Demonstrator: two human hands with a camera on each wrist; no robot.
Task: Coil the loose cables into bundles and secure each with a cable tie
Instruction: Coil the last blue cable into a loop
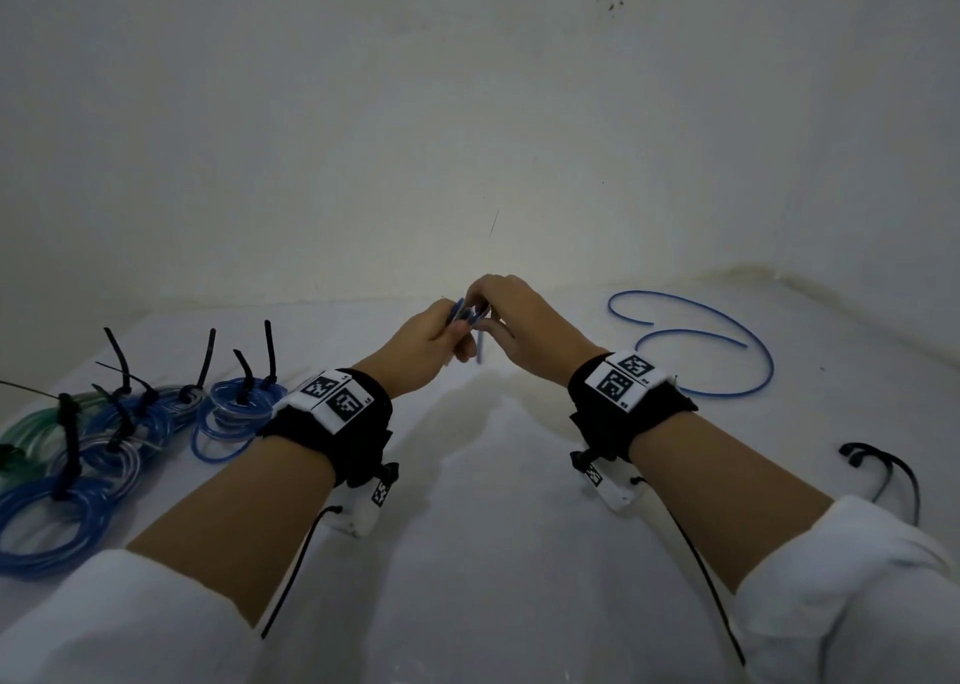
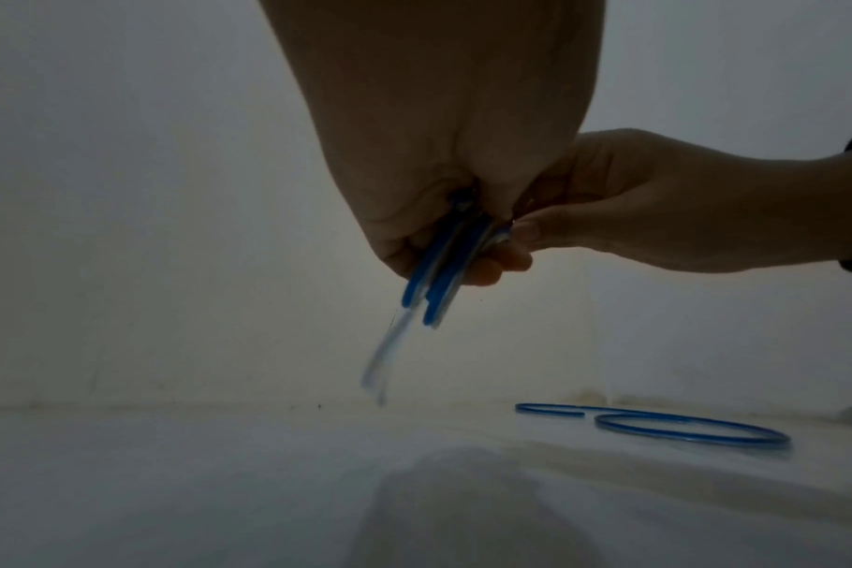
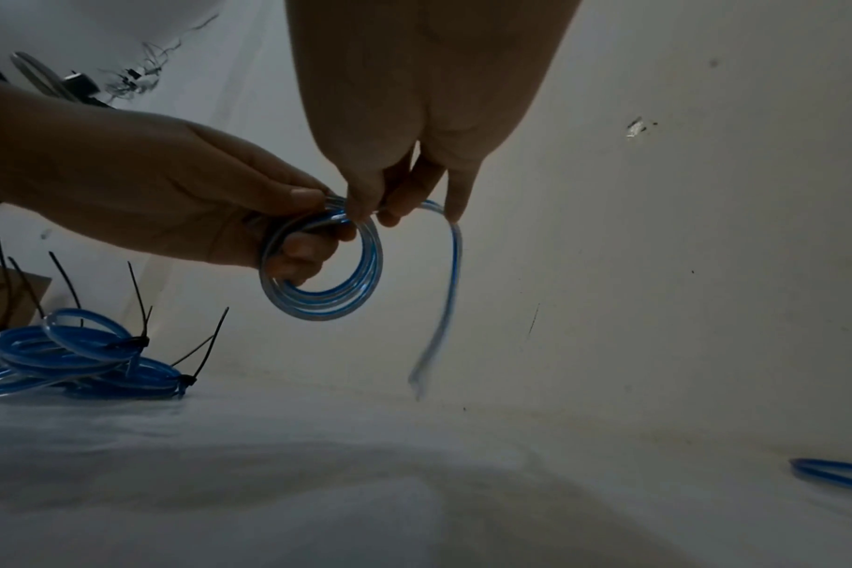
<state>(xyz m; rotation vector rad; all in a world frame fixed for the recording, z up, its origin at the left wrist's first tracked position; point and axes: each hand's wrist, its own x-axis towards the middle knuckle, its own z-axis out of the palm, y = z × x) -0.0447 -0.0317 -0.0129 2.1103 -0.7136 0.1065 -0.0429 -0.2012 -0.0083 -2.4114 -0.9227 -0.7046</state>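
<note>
I have a blue cable [image 3: 322, 265] wound into a small coil, raised above the white table [image 1: 519, 553] in front of me. My left hand [image 1: 431, 343] grips the coil with the thumb on top and the fingers curled through its middle. My right hand [image 1: 519, 319] pinches the cable at the top of the coil, where the last free tail [image 3: 438, 307] bends over and hangs down, blurred. By my reckoning this coil is nearly wound: only that short tail is left to tuck in, and no tie is on it yet.

To the left of the coil lies a pile of finished bundles [image 1: 104, 434], mostly blue with a green one at the far edge, each cinched with a black cable tie [image 1: 205, 366] whose end sticks up. That part of the job looks done.

To the right of the coil one more loose cable [image 1: 727, 340] lies in open curves on the table, not coiled at all. Nearer me than that cable, right of my right forearm, are spare ties [image 1: 883, 470], dark and bent; I cannot tell how many. So what remains, as I judge it, is finishing and tying this coil, then coiling and tying the last one.
</note>
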